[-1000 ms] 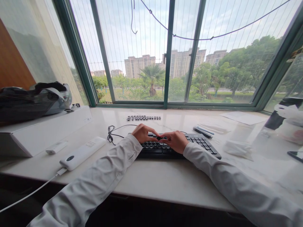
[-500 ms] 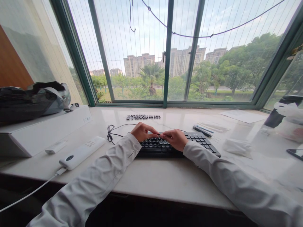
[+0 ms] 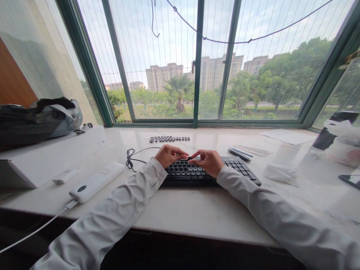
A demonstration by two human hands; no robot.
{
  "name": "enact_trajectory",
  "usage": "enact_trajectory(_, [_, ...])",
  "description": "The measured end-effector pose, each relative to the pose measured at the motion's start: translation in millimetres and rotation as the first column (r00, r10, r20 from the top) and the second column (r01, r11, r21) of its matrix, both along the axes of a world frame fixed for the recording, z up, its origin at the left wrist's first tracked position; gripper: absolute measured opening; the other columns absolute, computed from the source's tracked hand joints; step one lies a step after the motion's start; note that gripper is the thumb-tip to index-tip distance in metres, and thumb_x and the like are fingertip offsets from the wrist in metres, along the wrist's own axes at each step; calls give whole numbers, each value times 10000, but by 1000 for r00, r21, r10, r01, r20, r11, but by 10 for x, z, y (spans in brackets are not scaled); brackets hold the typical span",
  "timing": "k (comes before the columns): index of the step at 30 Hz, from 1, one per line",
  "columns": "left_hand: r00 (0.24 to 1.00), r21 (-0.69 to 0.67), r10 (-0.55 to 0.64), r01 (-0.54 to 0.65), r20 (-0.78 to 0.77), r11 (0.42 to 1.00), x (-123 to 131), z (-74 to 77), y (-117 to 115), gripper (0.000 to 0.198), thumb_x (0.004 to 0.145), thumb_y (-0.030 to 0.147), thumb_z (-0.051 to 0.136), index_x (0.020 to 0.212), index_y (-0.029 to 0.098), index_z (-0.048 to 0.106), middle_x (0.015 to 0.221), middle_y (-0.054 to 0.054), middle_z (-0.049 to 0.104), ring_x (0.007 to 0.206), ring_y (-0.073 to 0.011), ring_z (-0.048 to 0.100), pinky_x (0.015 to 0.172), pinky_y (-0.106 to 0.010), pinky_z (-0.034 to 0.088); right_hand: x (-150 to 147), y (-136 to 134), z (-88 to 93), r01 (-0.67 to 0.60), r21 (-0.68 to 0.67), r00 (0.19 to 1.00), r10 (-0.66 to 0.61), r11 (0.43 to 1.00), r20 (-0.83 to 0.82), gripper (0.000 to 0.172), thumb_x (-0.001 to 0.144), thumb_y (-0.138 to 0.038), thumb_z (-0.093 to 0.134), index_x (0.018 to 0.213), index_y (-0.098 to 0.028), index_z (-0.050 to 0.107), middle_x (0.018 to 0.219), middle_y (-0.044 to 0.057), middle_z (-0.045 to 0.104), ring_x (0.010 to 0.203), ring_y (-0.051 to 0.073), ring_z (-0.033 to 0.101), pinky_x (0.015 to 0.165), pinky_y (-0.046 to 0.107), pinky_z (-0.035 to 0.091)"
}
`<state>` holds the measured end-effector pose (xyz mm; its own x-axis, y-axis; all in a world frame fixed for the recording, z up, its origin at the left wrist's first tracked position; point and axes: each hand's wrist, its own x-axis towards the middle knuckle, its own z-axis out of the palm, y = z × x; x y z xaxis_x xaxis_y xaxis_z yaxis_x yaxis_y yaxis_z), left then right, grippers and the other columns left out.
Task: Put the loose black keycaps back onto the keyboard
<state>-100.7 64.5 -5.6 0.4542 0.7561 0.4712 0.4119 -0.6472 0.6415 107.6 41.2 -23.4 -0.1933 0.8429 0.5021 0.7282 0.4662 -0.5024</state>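
Note:
A black keyboard (image 3: 194,183) lies before me, many of its key positions in the middle and left bare of caps. Over its upper rows, both hands meet at a small black keycap (image 3: 189,158). My left hand (image 3: 167,155) pinches at the keycap's left side with thumb and forefinger. From the right, my right hand (image 3: 209,162) has its thumb and forefinger curved round the same keycap. Loose black keycaps (image 3: 169,139) sit in rows on the white counter behind the keyboard.
A coiled black cable (image 3: 130,159) lies left of the keyboard. Further left are a white power bank (image 3: 97,183) with its cord and a long white box (image 3: 53,157). Pens (image 3: 239,154) and a crumpled clear plastic bag (image 3: 281,173) lie at the right. Windows line the back.
My right forefinger has lifted and parted from the thumb, so more of the black keycap shows between the fingertips. My left hand has barely moved.

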Motion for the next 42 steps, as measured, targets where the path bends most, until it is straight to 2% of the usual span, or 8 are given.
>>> enact_trajectory(4, [993, -236, -91, 105, 71, 966, 23, -5, 3, 351, 657, 394, 752, 894, 134, 748, 807, -83, 730, 697, -154, 626, 608, -235, 456, -32, -65, 14, 57, 54, 997, -60, 997, 55, 447, 652, -688, 618, 798, -281, 730, 531, -56, 523, 505, 81, 436, 531, 226, 252])
enact_trajectory(8, [986, -353, -129, 158, 102, 922, 7, -26, 47, 371, 629, 368, 772, 910, 128, 740, 813, -80, 731, 764, -183, 652, 693, -272, 492, -31, -77, 24, 46, 70, 994, -53, 996, 92, 438, 663, -687, 611, 795, -287, 733, 539, -55, 538, 509, 81, 444, 543, 226, 250])
enact_trajectory(13, [987, -354, -149, 160, 59, 922, -45, -19, 105, 372, 645, 380, 761, 911, 122, 736, 812, -83, 727, 762, -173, 646, 704, -270, 477, 11, -24, 16, -29, 46, 995, 24, 999, 100, 399, 731, -650, 576, 853, -311, 747, 506, -61, 488, 500, 71, 419, 536, 220, 252])
enact_trajectory(22, [984, -389, -178, 172, 23, 905, -77, -53, 144, 428, 663, 399, 752, 970, 123, 641, 663, -22, 686, 641, -128, 609, 612, -229, 425, 7, 0, -14, -161, -77, 987, 162, 984, 7, 479, 725, -632, 583, 959, -247, 747, 515, -48, 424, 509, 76, 337, 494, 220, 227])
enact_trajectory(28, [985, -286, -169, 156, -21, 945, -44, -40, 93, 393, 644, 416, 757, 911, 132, 703, 880, -77, 708, 815, -169, 635, 685, -250, 467, 16, 35, -26, -127, -86, 992, 126, 988, -19, 488, 688, -639, 604, 902, -228, 758, 525, -43, 425, 510, 75, 339, 477, 216, 223])
enact_trajectory(33, [987, -252, -159, 145, -37, 957, -60, -23, 88, 344, 632, 405, 762, 867, 154, 739, 824, -59, 715, 790, -162, 630, 668, -243, 470, 13, 54, -70, -121, -98, 993, 119, 988, -25, 479, 683, -644, 607, 888, -237, 757, 518, -44, 440, 506, 76, 345, 474, 219, 214])
enact_trajectory(38, [977, -275, -201, 172, -78, 946, -99, -12, 93, 332, 625, 386, 770, 856, 147, 758, 752, -69, 721, 736, -167, 635, 645, -245, 461, 12, 32, -56, -197, -136, 979, 203, 971, 33, 445, 748, -591, 582, 915, -218, 758, 541, -20, 542, 521, 80, 396, 500, 220, 250])
enact_trajectory(42, [965, -256, -210, 166, -157, 952, -91, -52, 90, 304, 616, 379, 773, 825, 158, 769, 711, -62, 721, 660, -155, 614, 591, -235, 436, -8, -4, -45, -169, -139, 968, 191, 976, 165, 349, 750, -552, 605, 892, -275, 762, 543, -29, 556, 506, 76, 412, 500, 221, 246])
